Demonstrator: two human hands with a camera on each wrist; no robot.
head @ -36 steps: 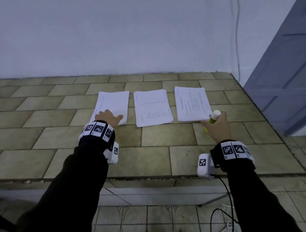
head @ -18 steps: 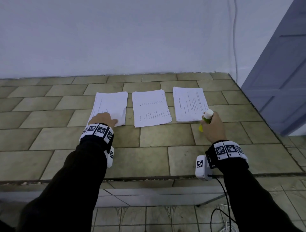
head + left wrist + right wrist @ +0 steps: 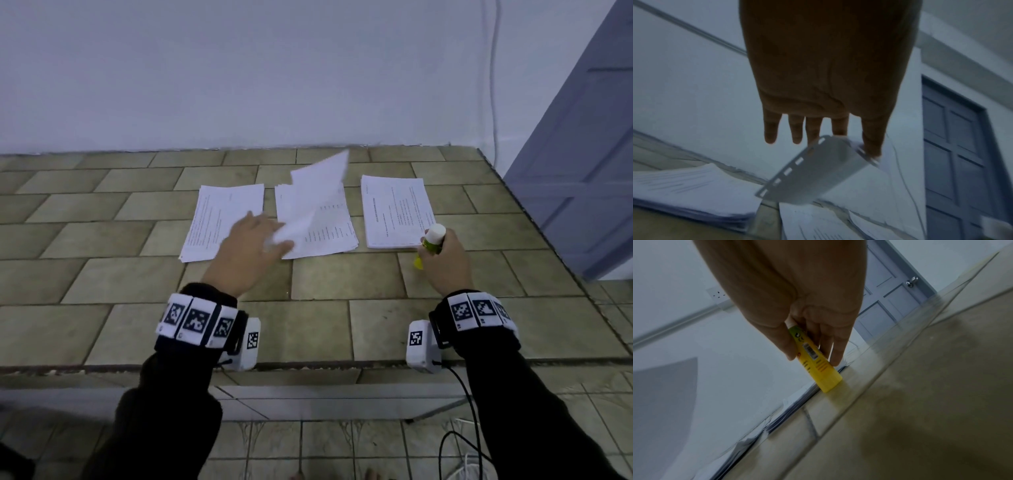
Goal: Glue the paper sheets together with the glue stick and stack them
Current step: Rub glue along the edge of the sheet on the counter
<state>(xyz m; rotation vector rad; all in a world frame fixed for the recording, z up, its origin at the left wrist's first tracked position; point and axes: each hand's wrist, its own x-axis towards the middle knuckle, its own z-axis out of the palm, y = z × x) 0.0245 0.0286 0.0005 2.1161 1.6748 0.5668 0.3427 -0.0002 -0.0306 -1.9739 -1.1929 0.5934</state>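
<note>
Hands, nearest: right hand (image 3: 445,260) wrapped around glue stick (image 3: 432,241), white cap up, yellow base touching the tiled surface (image 3: 342,318) at the near right corner of the right pile (image 3: 397,210). Left hand (image 3: 248,255), left of the stick, pinches a lifted sheet (image 3: 313,195) by its near corner; sheet rises away over the middle pile (image 3: 322,229), long axis pointing away. Left pile (image 3: 222,219) lies flat, farthest left of the stick. Judgement: the stick lies right of the held sheet, so stick or sheet must cross the middle pile to meet
</note>
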